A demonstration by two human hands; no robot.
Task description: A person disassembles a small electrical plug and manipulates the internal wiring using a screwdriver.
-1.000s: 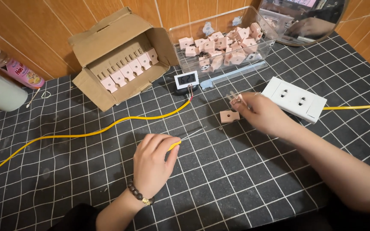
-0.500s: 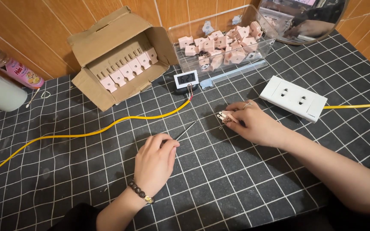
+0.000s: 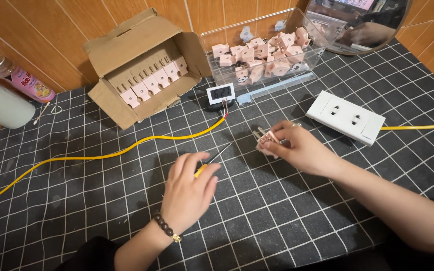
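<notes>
right hand (image 3: 300, 147): fingers pinched on pink plug (image 3: 267, 140), prongs tipped to 10 o'clock, lifted off the cloth for access | left hand (image 3: 189, 188): fingers loosely curled over screwdriver (image 3: 212, 161), shaft toward 2 o'clock at plug | yellow cable (image 3: 101, 156): at 10 o'clock of left hand | socket strip (image 3: 347, 118): at 2 o'clock of plug

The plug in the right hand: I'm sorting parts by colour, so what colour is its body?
Pale pink; the plug shows in the head view.

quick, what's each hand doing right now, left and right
Left hand: lies loosely curled over the yellow-handled screwdriver; a firm grip cannot be told.
Right hand: closed, holding a pink plug.
</notes>
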